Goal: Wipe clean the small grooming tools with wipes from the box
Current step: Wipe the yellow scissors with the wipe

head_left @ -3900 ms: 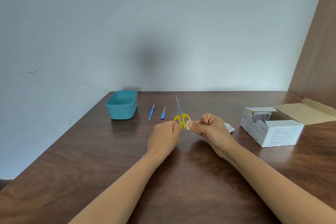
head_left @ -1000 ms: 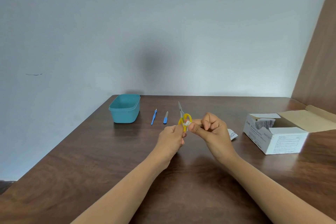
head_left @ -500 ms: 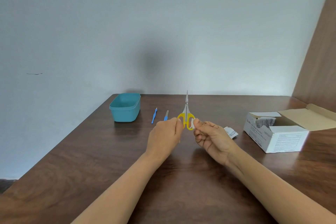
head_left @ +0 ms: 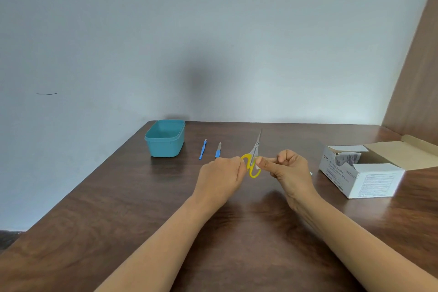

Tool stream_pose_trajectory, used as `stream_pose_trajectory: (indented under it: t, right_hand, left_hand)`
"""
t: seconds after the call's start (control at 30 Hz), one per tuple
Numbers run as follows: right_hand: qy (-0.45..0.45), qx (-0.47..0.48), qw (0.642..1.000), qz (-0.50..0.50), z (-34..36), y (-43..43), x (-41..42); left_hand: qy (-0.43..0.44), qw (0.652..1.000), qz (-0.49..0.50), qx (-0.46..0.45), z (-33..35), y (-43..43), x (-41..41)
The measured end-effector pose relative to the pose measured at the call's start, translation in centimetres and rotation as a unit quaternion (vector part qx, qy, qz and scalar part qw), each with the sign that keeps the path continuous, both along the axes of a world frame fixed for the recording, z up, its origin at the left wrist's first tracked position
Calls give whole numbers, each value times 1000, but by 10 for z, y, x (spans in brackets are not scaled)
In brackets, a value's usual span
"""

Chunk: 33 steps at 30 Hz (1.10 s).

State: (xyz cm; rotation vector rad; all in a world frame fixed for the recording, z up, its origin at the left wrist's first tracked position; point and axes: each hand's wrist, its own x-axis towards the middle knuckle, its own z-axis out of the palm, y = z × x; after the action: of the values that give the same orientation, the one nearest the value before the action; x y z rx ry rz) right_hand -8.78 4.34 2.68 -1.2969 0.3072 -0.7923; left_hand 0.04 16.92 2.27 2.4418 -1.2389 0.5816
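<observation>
- Left hand [head_left: 221,176], grip closed on the yellow handle loop of small scissors [head_left: 253,161], raised above the brown desk [head_left: 118,208]; blades together, tips tilted up and to the right.
- Right hand [head_left: 290,169], grip pinched, thumb and forefinger pressed to the far side of the handle over a scrap of white wipe [head_left: 257,165], mostly hidden by the fingers.
- Behind the hands, flat on the desk: blue cuticle pusher [head_left: 203,149] and blue-handled nail file [head_left: 218,150], side by side, apart from each other.
- Far left: teal tub [head_left: 165,138], lid off; visible part of the interior bare.
- Right: white cardboard box of alcohol swabs [head_left: 362,173], flap folded back, crumpled grey-printed sachets [head_left: 348,158] showing in the opening.
- Between right hand and box: edge of a white wrapper [head_left: 311,173], barely visible past the knuckles.
</observation>
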Motion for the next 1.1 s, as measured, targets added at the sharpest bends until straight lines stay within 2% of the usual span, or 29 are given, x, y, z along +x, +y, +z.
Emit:
stream_pose_trajectory:
  t: [0.13, 0.33, 0.43, 0.57, 0.73, 0.83, 1.1]
  right_hand:
    - [1, 1, 1000, -1, 2, -3, -1]
    - [1, 42, 999, -16, -4, -4, 2]
    - [-7, 4, 999, -32, -7, -3, 3]
    - [-5, -33, 999, -27, -6, -3, 5]
    - [4, 33, 999, -1, -6, -4, 6]
    - [-1, 66, 998, -9, -7, -6, 7]
    - [17, -33, 999, -9, -7, -4, 5]
  left_hand:
    - [-22, 999, -45, 4, -8, -3, -3]
    - [-19, 998, -55, -16, -11, -6, -5]
    - [-3, 998, -51, -31, -11, -9, -7]
    - [-23, 997, -60, -46, -12, -5, -5]
    - [-30, 997, -61, -33, -13, -4, -1]
    - [-49, 998, -23, -17, -9, -4, -4]
    - [27, 998, -3, -49, -10, -6, -8]
